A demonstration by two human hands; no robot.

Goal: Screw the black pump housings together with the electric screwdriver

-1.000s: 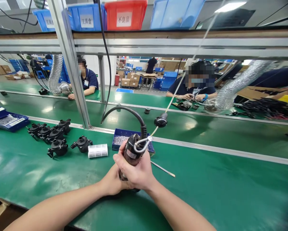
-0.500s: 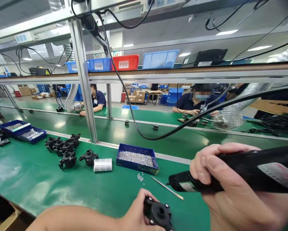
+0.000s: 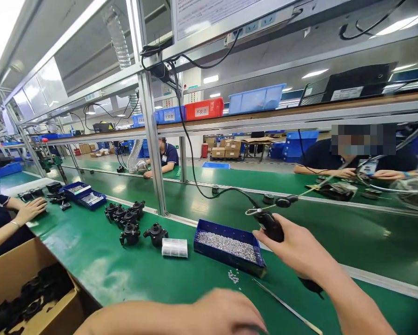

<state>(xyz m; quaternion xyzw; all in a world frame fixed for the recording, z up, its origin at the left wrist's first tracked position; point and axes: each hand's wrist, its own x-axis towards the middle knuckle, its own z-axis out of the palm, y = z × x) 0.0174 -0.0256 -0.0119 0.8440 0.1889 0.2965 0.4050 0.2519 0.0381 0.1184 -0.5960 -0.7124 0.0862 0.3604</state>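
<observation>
My right hand (image 3: pixel 295 242) is wrapped round a black electric screwdriver (image 3: pixel 273 225), whose corded end tilts up and whose lower end shows below the wrist. At the bottom, my left hand (image 3: pixel 229 309) is blurred, with its fingers curled over a black plastic housing (image 3: pixel 255 328); only a dark edge of that part shows. Between the hands lie a few small screws (image 3: pixel 233 276) and a thin rod (image 3: pixel 287 306). Just beyond them stands a blue bin (image 3: pixel 226 260) full of small metal screws.
Several black housings (image 3: pixel 129 235) stand left of a roll of white labels (image 3: pixel 174 248). Two blue trays (image 3: pixel 93 200) sit farther left. A cardboard box (image 3: pixel 64 314) of black parts is at lower left. A metal post (image 3: pixel 153 139) rises behind. Co-workers sit left and across.
The screwdriver has swung away from the housing and turned corded end up in my right hand. My left hand has turned over the housing, mostly hiding it. The view has shifted left.
</observation>
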